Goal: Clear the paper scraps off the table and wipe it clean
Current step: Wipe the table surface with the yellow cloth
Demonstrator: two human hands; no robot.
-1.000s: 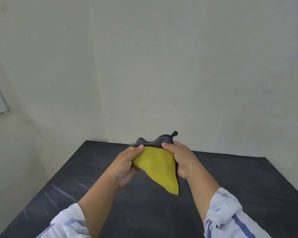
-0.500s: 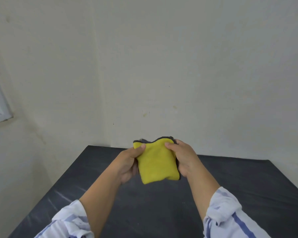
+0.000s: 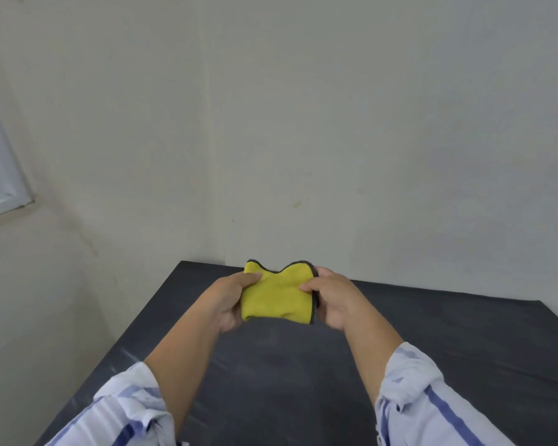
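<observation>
Yellow cloth (image 3: 276, 296) with a dark grey edge, folded small, held up in the air over the far part of the black table (image 3: 464, 349), not touching it. Left hand (image 3: 227, 300) grasps the cloth's 9 o'clock side, thumb pressed on the yellow face, fingers hidden behind. Right hand (image 3: 331, 299) grasps the 3 o'clock side the same way, thumb on front, fingers wrapped behind the grey edge. Top edge of the cloth dips in the middle between two rounded corners. Both sleeves (image 3: 432, 403) rolled up, white with blue stripes. Table top shows only faint pale streaks toward 7 o'clock; no paper scraps in view. Cream wall (image 3: 335, 123) behind at 12 o'clock, white window frame (image 3: 4, 175) at 9 o'clock. No label, brand or writing readable anywhere.
</observation>
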